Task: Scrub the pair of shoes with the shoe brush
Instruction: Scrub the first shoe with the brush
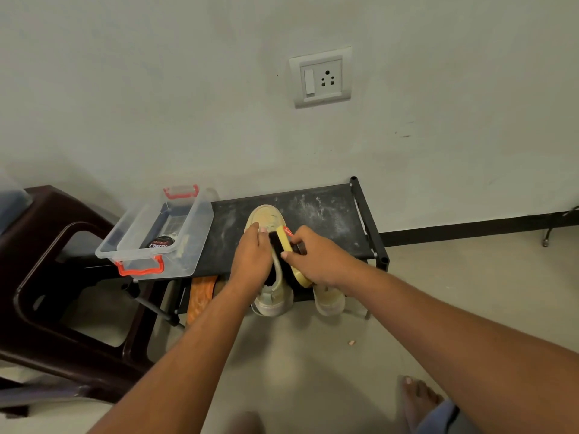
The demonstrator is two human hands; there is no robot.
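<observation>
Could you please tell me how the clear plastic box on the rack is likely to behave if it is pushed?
The box is probably light: thin clear walls, little inside besides a tin. It would likely slide easily on the rack, whose top is flat. Its left end seems to overhang the rack, so a leftward push might tip it.

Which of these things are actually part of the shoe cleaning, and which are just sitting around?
In use:
shoe brush held in the right hand
shoe gripped by the left hand
second shoe on the shelf below
black rack as the work surface

Lying about:
clear box
polish tin inside it
brown chair
wall socket
orange item under the rack top
</observation>
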